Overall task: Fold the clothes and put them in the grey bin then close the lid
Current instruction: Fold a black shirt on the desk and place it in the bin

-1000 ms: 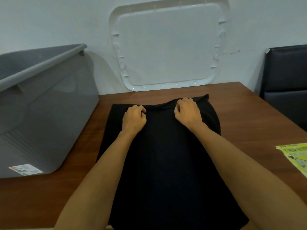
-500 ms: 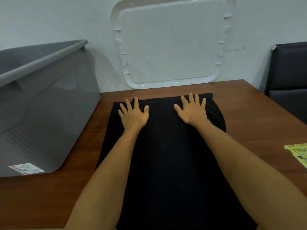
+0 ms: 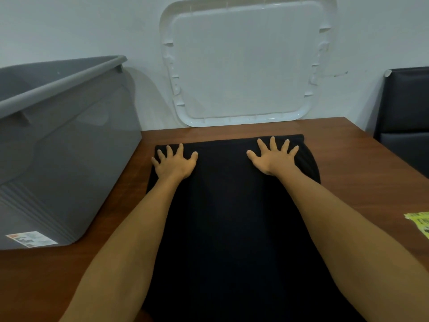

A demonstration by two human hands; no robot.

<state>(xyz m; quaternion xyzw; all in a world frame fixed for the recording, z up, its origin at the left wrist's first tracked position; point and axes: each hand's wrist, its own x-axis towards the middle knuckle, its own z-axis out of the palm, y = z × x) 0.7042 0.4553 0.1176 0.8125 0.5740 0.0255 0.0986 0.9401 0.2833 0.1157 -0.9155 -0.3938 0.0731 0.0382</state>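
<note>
Folding step: left hand (image 3: 174, 165) and right hand (image 3: 274, 159), grip wide, fingers splayed, press black garment (image 3: 232, 217) flat mid-tabletop (image 3: 348, 145). Next likely another fold, then into grey bin (image 3: 65, 145) at left; lid (image 3: 243, 63) leans far.

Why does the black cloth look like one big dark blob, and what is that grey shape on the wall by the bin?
In the head view, the black cloth is so dark that its folds hardly show; the grey shape is the grey bin's soft shadow on the wall; the wide lens bends the white lid and stretches the arms near the bottom edge.
</note>
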